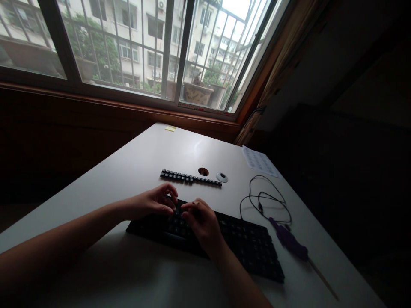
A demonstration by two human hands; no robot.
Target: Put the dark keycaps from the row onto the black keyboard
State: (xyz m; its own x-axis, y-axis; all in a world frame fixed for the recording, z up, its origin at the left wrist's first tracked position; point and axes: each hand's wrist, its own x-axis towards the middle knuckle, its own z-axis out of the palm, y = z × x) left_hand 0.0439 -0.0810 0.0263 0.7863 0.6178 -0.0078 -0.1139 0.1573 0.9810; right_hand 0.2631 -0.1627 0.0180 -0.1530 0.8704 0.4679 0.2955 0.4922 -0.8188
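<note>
While the table [135, 162] bears the keyboard [244, 244] at its near edge, left hand [150, 203] and right hand [201, 224] pinch close together over its upper-left keys; whether either grips anything is unclear. Uneven prying could snap stems or scatter the loose keycap row [189, 177].

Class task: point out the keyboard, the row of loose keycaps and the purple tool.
keyboard [250, 248]: head view, right half of its key field.
row of loose keycaps [189, 177]: head view, middle of the row.
purple tool [289, 240]: head view, its handle.

A wide barred window [128, 47] lets in grey daylight from apartment blocks [135, 25] outside. A planter [197, 92] sits on its ledge. Below runs dark wood panelling [48, 128]. The white table [135, 269] catches the light; the right side of the room lies in shadow.
</note>
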